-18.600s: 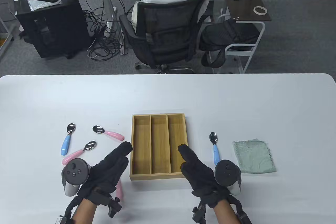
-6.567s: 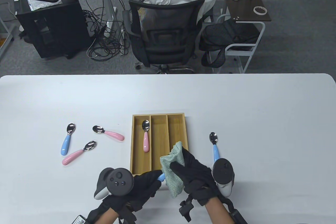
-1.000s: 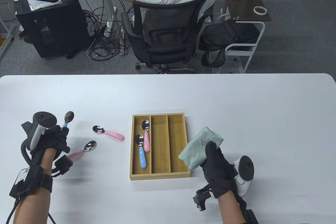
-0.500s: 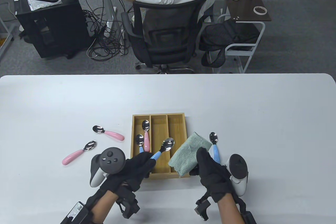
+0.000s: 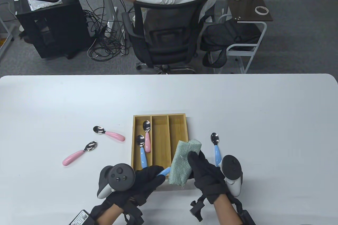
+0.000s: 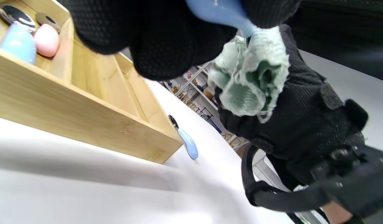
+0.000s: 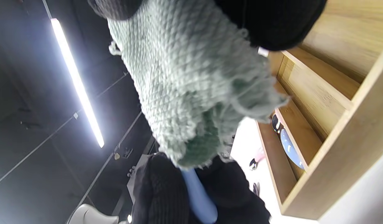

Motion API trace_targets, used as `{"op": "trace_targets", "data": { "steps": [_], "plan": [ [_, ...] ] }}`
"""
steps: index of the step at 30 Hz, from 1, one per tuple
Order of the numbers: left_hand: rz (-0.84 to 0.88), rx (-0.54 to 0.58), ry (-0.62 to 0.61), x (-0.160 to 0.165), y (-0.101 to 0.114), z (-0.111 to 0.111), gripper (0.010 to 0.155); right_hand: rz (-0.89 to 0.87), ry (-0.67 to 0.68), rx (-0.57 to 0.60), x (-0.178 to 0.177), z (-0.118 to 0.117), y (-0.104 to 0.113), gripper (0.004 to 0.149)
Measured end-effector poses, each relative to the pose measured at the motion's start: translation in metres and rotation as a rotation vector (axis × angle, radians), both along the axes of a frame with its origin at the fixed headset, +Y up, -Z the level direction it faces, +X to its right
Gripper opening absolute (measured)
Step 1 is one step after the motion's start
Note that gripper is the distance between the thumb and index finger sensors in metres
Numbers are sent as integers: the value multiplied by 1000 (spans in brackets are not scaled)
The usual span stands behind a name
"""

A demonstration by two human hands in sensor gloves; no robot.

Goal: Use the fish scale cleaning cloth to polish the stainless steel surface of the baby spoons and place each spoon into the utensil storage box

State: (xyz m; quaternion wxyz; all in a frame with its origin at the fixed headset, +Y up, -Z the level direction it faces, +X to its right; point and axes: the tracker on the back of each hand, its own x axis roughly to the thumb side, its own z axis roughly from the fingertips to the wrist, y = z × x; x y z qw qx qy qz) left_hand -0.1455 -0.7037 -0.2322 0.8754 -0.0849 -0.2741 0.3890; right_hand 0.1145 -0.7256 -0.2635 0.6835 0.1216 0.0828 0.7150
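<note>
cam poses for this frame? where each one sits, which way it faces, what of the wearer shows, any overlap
Table view: high, looking down across the table; both gloved hands enter at the bottom, left hand, right hand.
Left wrist view: low by the storage box, looking across at the right hand wrapping the cloth; left fingers hang on top.
Right wrist view: under the cloth, tilted up toward a ceiling light; right fingers on top.
Shared: all three show cloth, box and the held blue-handled spoon.

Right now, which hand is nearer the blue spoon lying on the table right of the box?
Right. The right hand is just beside that blue spoon; the left hand is across the box's near edge.
</note>
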Motion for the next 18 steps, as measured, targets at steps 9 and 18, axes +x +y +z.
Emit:
{"op": "trace_targets", "data": {
  "steps": [9,18],
  "plan": [
    [-117,108,66,16,6,13,54,85,-229,74,4,6,9,70],
    [-82,95,48,12,6,12,54,174,-208,218,-8,10,14,60]
  ]
}}
